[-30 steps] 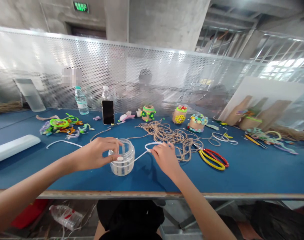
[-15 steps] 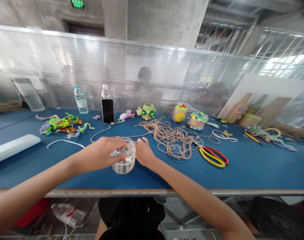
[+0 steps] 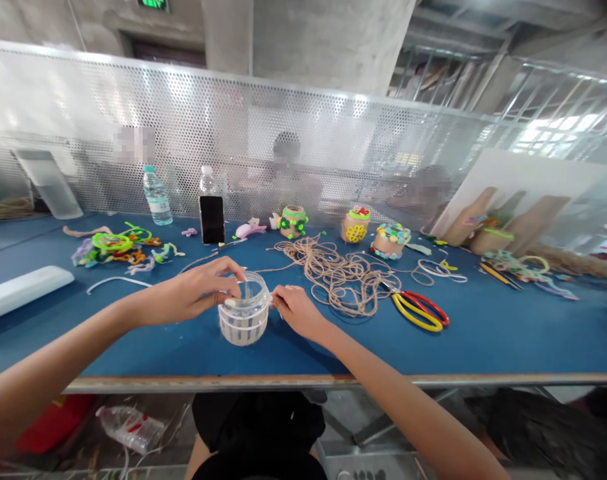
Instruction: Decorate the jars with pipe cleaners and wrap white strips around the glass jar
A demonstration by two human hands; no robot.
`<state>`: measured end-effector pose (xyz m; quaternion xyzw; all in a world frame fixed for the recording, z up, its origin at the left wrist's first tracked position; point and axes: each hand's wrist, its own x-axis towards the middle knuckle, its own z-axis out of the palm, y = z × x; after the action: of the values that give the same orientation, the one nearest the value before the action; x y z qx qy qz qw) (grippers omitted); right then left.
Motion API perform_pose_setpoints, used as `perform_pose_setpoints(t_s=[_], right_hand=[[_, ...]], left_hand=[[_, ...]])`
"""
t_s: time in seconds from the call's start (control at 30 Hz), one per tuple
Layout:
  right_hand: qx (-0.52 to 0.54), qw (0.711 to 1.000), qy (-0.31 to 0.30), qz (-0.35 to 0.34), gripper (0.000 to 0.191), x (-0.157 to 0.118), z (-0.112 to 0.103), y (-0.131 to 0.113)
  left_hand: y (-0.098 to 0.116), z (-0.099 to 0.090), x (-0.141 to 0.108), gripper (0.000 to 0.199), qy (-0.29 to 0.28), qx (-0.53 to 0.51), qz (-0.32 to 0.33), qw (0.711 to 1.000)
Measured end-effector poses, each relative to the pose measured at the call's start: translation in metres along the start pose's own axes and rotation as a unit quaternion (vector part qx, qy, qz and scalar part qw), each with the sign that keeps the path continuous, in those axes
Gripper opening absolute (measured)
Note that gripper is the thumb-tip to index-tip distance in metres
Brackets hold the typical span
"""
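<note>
A clear jar [image 3: 244,327] with pale vertical strips and a light band round it stands upright near the table's front edge. My left hand [image 3: 210,287] grips its left rim, thumb and fingers closed at the mouth. On the jar's right side my right hand [image 3: 296,307] is closed in a pinch against the glass just below the rim. Whatever those fingertips hold is too small to make out. Behind both hands lies a loose tangle of brown twine [image 3: 333,277], one strand trailing left past the jar.
Scissors [image 3: 420,310] with red and yellow handles lie at right. Three decorated jars [image 3: 356,225], a phone [image 3: 212,220] and a water bottle [image 3: 158,197] stand along the perforated screen [image 3: 323,153]. Pipe cleaners [image 3: 116,248] and a white case [image 3: 26,292] lie left.
My left hand has shifted from over the jar's mouth to its left rim. My right hand has turned and lowered slightly beside the jar. The view has moved a little.
</note>
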<state>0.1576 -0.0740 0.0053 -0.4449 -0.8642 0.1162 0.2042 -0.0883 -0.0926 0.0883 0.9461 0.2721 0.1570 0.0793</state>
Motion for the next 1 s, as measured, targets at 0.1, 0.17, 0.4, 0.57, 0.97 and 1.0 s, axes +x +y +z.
perform_pose_setpoints(t_s=[0.1,0.17,0.4,0.57,0.97,1.0], right_hand=[[0.055,0.998,-0.002,0.002,0.029,-0.005,-0.004,0.004],[0.084,0.996,-0.007,-0.001,0.024,-0.009,-0.008,0.007],[0.052,0.998,0.016,-0.014,0.017,-0.021,-0.015,0.009],[-0.037,0.999,0.026,0.003,0.018,-0.018,-0.010,0.007],[-0.028,0.991,-0.103,-0.080,0.020,-0.009,-0.023,0.021],[-0.034,0.990,-0.108,-0.082,0.021,-0.007,-0.023,0.023]], left_hand=[[-0.001,-0.002,-0.005,0.027,-0.011,0.006,0.007,1.000],[0.001,0.001,-0.012,0.029,-0.002,0.037,-0.001,0.999],[0.031,0.036,-0.005,0.032,0.097,0.119,-0.052,0.987],[0.033,0.030,0.009,0.022,0.068,0.012,-0.025,0.997],[0.011,0.003,0.001,0.024,-0.010,-0.052,0.011,0.999],[0.012,0.001,0.002,0.024,-0.025,-0.060,0.018,0.998]])
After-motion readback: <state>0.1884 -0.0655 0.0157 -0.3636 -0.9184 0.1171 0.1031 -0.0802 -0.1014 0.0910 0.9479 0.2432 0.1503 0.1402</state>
